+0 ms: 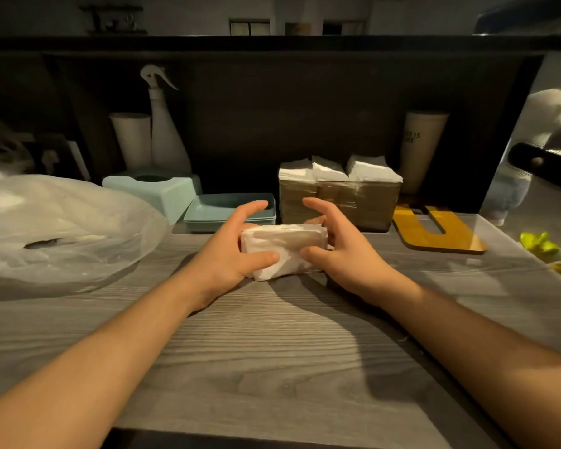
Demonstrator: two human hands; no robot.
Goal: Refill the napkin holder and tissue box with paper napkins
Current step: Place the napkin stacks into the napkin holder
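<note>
Left hand: the left hand (229,254) grips the left end of the napkin stack (284,249), thumb curled onto its near face, fingers arched over its top.
Right hand: the right hand (340,251) cups the stack's right end, thumb touching the near face, fingers curved above the far side.
Napkin stack: white, folded, held between both hands, its lower edge resting on the grey wood-grain counter (272,351).
Napkin holder: the clear napkin holder (339,202) stands just beyond the right hand, white napkins sticking up from its top.
Tissue box: the pale blue tissue box (162,192) sits beyond and left of the left hand; its tray-like lid (221,212) lies just behind the left fingers.
Plastic bag: a translucent plastic bag (55,228) lies well left of the left hand.
</note>
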